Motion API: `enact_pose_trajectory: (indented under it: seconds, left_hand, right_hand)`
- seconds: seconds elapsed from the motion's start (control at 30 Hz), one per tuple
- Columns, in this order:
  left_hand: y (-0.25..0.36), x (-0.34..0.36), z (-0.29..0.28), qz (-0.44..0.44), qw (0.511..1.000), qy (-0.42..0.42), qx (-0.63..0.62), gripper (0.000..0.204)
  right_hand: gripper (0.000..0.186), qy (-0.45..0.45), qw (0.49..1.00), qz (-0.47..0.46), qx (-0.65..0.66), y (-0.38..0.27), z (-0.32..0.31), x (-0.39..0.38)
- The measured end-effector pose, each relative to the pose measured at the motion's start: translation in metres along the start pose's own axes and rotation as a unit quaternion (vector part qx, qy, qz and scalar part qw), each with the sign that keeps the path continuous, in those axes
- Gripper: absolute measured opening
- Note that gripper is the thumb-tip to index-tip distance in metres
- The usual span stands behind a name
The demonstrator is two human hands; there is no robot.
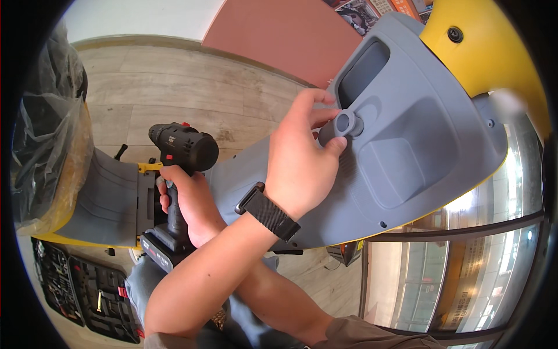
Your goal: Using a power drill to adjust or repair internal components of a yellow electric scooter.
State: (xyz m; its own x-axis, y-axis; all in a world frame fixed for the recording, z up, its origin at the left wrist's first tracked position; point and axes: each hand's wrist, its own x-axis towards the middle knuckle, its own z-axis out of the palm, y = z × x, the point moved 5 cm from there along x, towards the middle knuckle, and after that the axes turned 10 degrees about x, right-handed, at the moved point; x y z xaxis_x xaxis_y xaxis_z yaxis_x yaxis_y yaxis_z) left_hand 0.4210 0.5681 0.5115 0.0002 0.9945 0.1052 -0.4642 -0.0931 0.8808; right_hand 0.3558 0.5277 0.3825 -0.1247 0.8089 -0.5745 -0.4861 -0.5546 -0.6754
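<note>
Grey ringed peg (357,126), one in all, stands out from the grey panel (383,215), just below its dark slot (361,72) and left of its wide recess (415,157). It sits at the fingertips of the left grip (303,163), pinched between thumb and fingers, with the index finger stretched out above. The right grip (195,198) is wrapped around the handle of one black drill (185,148), well apart from the peg, with one battery pack (164,251) at the handle's base. The forearms cross, two grips in all, and one black watch (268,214) circles the left wrist. One tool case (104,299) lies opened in two halves on the floor (232,90) at lower left. One plastic cover (55,136) hangs at far left.
</note>
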Motion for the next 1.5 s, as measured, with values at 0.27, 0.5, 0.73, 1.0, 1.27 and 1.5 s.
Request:
enact_pose_trajectory:
  seconds: [0.27, 0.5, 0.73, 1.0, 1.27, 1.5]
  left_hand:
    - [0.0, 0.011, -0.003, 0.031, 0.982, -0.086, 0.162, 0.045]
    - [0.004, 0.003, 0.001, 0.064, 0.984, -0.055, 0.157, 0.044]
    - [0.001, 0.003, 0.004, 0.074, 0.983, -0.046, 0.16, 0.042]
    - [0.003, -0.002, 0.004, 0.071, 0.982, -0.041, 0.169, 0.035]
    - [0.011, -0.017, 0.012, 0.081, 0.973, -0.061, 0.206, 0.052]
    - [0.014, -0.026, 0.02, 0.042, 0.972, -0.117, 0.201, 0.075]
  right_hand:
    - [0.018, 0.05, 0.999, -0.007, 0.007, 0.0, -0.002, 0.002]
    - [0.018, 0.045, 0.999, -0.009, 0.016, 0.0, -0.005, 0.002]
    - [0.019, 0.068, 0.997, -0.02, 0.025, -0.006, -0.009, 0.001]
    - [0.019, 0.077, 0.995, -0.055, 0.032, -0.013, -0.008, -0.003]
    - [0.02, 0.138, 0.925, -0.285, -0.209, -0.025, -0.012, -0.009]
    - [0.067, 0.168, 0.832, -0.457, -0.267, -0.046, 0.0, -0.033]
